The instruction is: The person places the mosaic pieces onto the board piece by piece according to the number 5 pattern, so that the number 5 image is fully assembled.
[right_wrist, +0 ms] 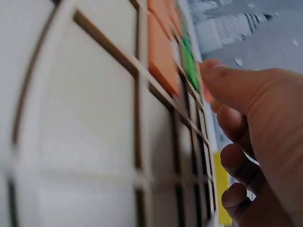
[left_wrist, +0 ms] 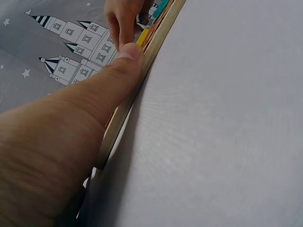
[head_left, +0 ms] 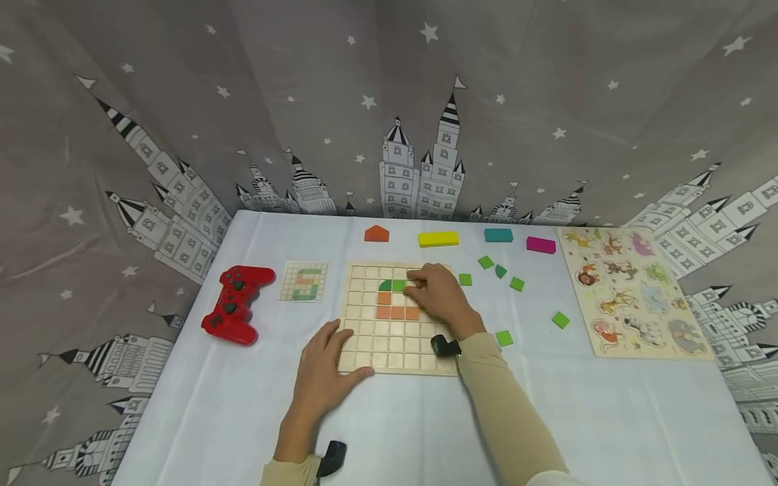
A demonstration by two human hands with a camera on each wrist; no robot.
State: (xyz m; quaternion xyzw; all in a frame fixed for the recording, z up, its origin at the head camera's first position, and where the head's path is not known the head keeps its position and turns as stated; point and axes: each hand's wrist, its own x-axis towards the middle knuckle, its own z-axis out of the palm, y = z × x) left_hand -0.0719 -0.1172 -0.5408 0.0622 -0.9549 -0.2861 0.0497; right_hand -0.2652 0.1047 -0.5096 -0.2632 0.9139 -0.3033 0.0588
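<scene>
In the head view a square wooden grid board (head_left: 379, 344) lies on the table. Orange tiles (head_left: 398, 313), a dark green quarter-round piece (head_left: 385, 285) and a green square tile (head_left: 398, 285) sit in its cells. My right hand (head_left: 440, 293) pinches at the green tile's right end with thumb and forefinger; the hand partly hides the cells there. In the right wrist view the thumb (right_wrist: 222, 78) is beside the green tile (right_wrist: 189, 68). My left hand (head_left: 322, 371) rests at the board's lower left corner, fingers spread, its thumb (left_wrist: 113, 71) along the near edge.
Loose green tiles (head_left: 516, 283) lie right of the board. A pattern card (head_left: 304, 281) and red game controller (head_left: 237, 305) lie left. Behind are orange (head_left: 377, 233), yellow (head_left: 439, 239), teal (head_left: 498, 235) and magenta (head_left: 541, 245) blocks. An animal puzzle (head_left: 635, 293) lies far right.
</scene>
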